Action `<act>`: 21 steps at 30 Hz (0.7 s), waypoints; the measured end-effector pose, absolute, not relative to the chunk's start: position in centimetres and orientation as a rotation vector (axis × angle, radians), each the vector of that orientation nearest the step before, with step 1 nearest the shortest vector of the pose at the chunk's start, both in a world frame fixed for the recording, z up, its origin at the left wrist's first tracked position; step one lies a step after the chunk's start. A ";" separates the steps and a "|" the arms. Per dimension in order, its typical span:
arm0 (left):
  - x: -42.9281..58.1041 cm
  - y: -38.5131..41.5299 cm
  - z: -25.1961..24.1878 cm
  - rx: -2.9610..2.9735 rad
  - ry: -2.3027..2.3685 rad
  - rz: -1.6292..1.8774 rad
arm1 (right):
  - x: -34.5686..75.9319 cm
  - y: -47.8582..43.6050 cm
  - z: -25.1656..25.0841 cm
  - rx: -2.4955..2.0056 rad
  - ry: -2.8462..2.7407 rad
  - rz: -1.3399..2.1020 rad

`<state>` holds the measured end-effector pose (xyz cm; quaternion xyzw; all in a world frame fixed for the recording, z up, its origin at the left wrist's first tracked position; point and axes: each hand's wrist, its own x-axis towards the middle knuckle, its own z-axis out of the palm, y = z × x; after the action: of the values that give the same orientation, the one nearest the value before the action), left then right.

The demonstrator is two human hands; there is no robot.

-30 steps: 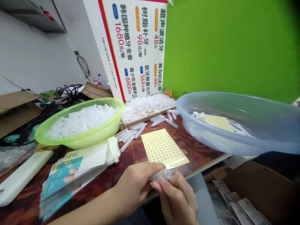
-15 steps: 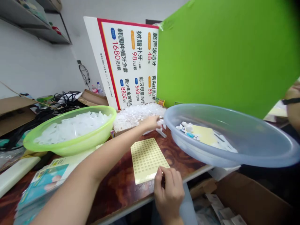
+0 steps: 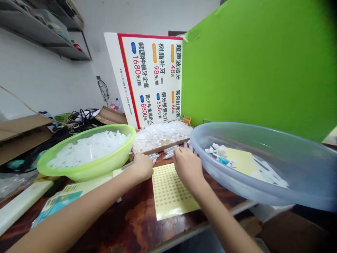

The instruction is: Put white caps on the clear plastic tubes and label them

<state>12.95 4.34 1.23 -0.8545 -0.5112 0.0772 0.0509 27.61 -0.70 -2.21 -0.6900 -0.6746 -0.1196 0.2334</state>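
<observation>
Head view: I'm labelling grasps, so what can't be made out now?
All in the head view:
Left hand: its back hides the fingertips and anything they might grip.
Right hand: its back hides any contact with the tubes.
Sheet: its dots too small for detail; right hand hides a corner.
Packets: partly behind the left forearm.
Blue basin: cut off by the right edge.

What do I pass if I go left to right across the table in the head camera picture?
Green bowl full of white plastic bits → yellow sheet of dots → big blue bowl.
</observation>
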 end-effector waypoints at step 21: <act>1.2 -0.7 5.2 -2.845 -1.738 -1.359 | 23.9 7.1 1.3 -1.457 -2.043 0.176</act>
<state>1.24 -0.67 5.21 -0.7695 -0.4701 -0.3677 -0.2273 23.87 7.08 1.26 -0.5510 -0.7728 0.0666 0.3079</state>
